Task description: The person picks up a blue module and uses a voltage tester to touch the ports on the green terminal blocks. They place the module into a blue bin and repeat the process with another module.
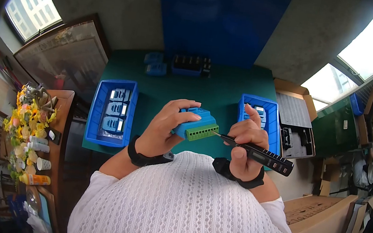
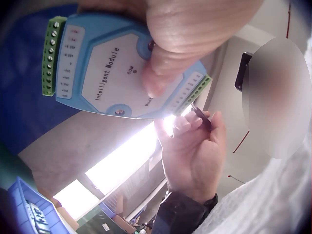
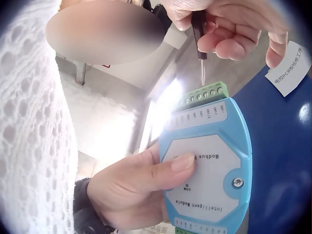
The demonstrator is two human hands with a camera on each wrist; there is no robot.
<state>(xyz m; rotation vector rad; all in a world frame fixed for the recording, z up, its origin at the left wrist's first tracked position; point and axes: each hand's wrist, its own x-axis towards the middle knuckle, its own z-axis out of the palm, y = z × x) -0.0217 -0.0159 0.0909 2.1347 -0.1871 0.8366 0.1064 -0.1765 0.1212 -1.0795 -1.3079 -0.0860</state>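
Here my right hand [image 1: 251,140] is pinching a screwdriver [image 1: 267,157] pointing up-left at green terminals [image 1: 202,133] on the module [image 1: 206,119] my left hand [image 1: 159,129] is gripping.

Green tbl [image 1: 167,86], L blue bin [image 1: 97,109], R blue bin [image 1: 276,129]; blue modules [image 1: 156,69], dark unit [image 1: 187,64] nr far edge

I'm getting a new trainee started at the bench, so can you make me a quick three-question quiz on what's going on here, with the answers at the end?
1. What does the right hand hold?
A) pliers
B) a screwdriver
C) a roll of tape
2. True or false: the left hand grips a blue unit, and a green terminal block on it faces the right hand.
3. Fill in the label's missing word: "Intelligent ____".

Key: 1 B; 2 true; 3 Module
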